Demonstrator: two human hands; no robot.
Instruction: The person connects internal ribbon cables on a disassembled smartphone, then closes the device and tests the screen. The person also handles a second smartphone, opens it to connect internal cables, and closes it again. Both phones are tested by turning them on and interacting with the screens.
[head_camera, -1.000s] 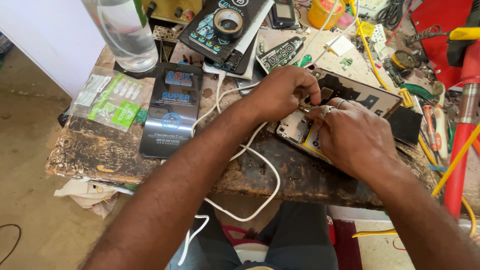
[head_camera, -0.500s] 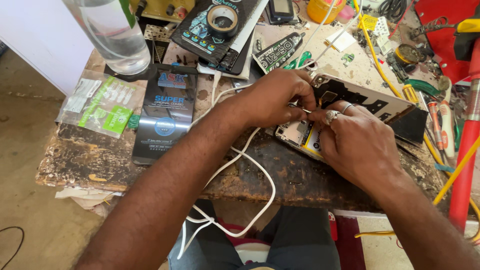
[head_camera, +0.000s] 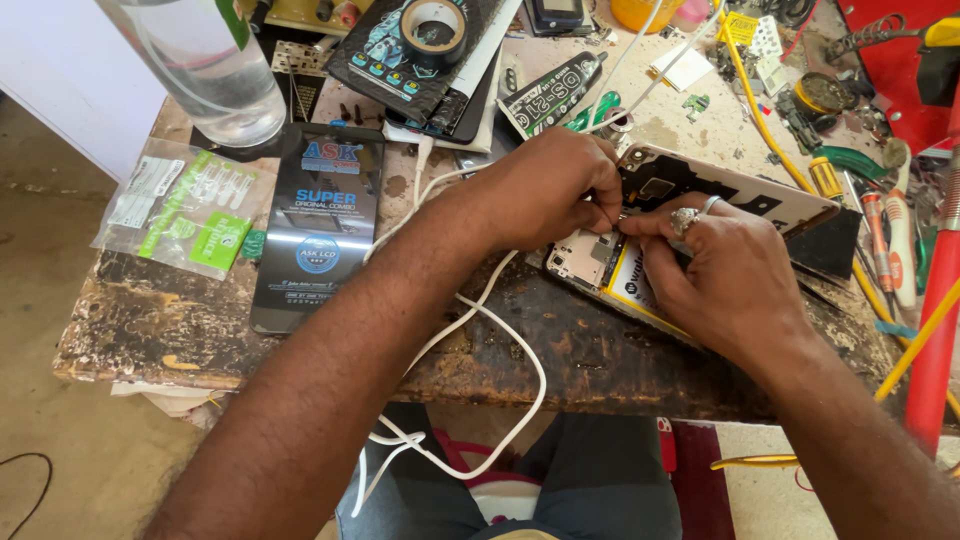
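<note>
white-framed and stripped of its back, the opened phone (head_camera: 690, 215) lies on the scarred counter (head_camera: 300, 340), its long axis slanting from lower left up to the right. both hands meet over its near-left end: the left hand (head_camera: 545, 190) pinches something tiny there, fingers drawn narrow, too small to name; the right hand (head_camera: 725, 275), wearing rings, presses fingertips beside it, steadying the battery side. a white cable (head_camera: 500, 320) trails beneath the left wrist.
</note>
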